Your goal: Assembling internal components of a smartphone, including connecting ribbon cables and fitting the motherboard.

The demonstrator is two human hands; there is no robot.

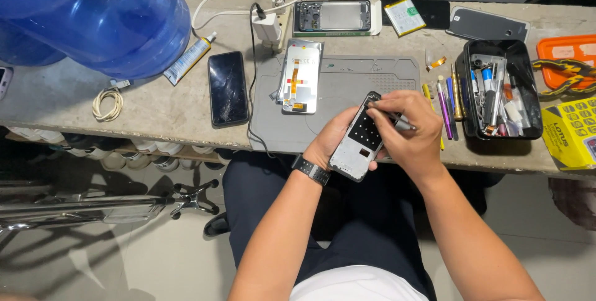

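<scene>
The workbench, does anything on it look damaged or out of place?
Yes. The black phone lying left of the grey mat shows cracks across its glass. A display panel sits half off the mat's left edge. The left hand holds a phone frame while the right hand works on it with a thin tool.

Matt metal phone frame (359,146), glossy black phone (227,88), rough concrete bench (155,108).

Bare forearms, a black wristwatch (311,170) on the left wrist, dark navy trousers (347,226), and a white shirt (360,285) at the waist.
</scene>
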